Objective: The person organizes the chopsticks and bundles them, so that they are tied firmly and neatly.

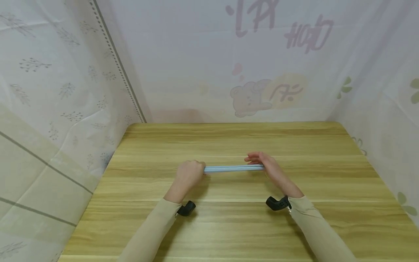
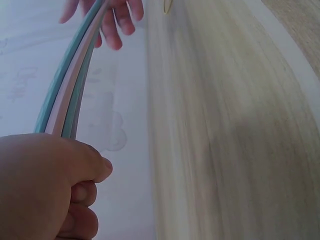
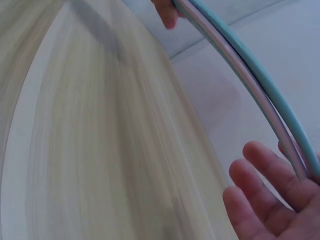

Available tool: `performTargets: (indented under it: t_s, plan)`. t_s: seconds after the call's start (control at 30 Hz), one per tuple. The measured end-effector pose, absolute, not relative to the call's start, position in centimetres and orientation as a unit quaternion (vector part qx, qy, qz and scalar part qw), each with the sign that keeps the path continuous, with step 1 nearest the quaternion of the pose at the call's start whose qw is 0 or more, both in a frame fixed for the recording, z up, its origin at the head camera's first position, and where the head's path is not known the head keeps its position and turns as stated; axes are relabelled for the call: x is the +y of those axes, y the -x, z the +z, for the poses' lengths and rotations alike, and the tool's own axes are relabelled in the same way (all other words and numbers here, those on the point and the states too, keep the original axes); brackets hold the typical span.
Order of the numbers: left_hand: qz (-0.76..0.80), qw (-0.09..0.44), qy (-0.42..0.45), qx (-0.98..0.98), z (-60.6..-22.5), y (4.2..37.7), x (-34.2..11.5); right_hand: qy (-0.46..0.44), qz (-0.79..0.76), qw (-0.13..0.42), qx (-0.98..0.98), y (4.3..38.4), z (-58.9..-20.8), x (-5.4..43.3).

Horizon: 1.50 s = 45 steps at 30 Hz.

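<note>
My left hand (image 1: 190, 171) grips one end of a bundle of slender pastel sticks that look like chopsticks (image 1: 229, 169). They are pale blue, teal and pink, and lie side by side, level above the table. The fist hides their left ends. In the left wrist view, my left hand (image 2: 45, 185) has its thumb over the curled fingers. Across the bundle, my right hand (image 1: 270, 169) has its fingers extended, with the other ends against the palm of the right hand (image 3: 280, 200). A thin yellow loop, like a rubber band (image 2: 167, 6), hangs by the right hand.
Below the hands is a wood-grain table (image 1: 229, 225) with rounded far corners. Printed cloth (image 1: 183, 72) hangs behind it and along both sides. Each wrist wears a black camera mount (image 1: 278, 203), over beige sleeves (image 1: 315, 222).
</note>
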<state>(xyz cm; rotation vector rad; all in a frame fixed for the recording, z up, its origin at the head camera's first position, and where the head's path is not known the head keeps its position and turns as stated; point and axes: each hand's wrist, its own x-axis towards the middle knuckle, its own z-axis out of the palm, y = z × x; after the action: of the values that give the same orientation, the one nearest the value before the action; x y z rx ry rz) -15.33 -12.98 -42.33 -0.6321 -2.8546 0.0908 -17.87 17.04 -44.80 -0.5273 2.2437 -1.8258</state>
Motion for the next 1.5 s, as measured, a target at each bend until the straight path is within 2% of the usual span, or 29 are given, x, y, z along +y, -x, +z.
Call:
performTargets:
  t_s: [0.27, 0.53, 0.87, 1.17, 1.5]
  plan:
    - [0.037, 0.131, 0.218, -0.966, -41.9, 15.4, -12.9, 0.066, -0.5, 0.026, 0.863, 16.8, -45.0, 20.2]
    - [0.036, 0.123, 0.211, -0.969, -42.0, 15.5, -12.9, 0.107, -0.329, 0.006, 0.938, 15.2, -45.9, 22.2]
    - [0.035, 0.121, 0.209, -0.97, -41.9, 15.5, -13.2, 0.227, -0.193, -0.041, 0.954, 14.0, -46.7, 22.4]
    - [0.031, 0.117, 0.203, -0.972, -42.0, 15.5, -13.5, 0.246, -0.145, -0.094, 0.954, 13.7, -47.1, 22.2]
    - [0.027, 0.109, 0.202, -0.973, -42.1, 15.5, -13.4, 0.245, -0.101, -0.12, 0.957, 14.4, -47.5, 22.1]
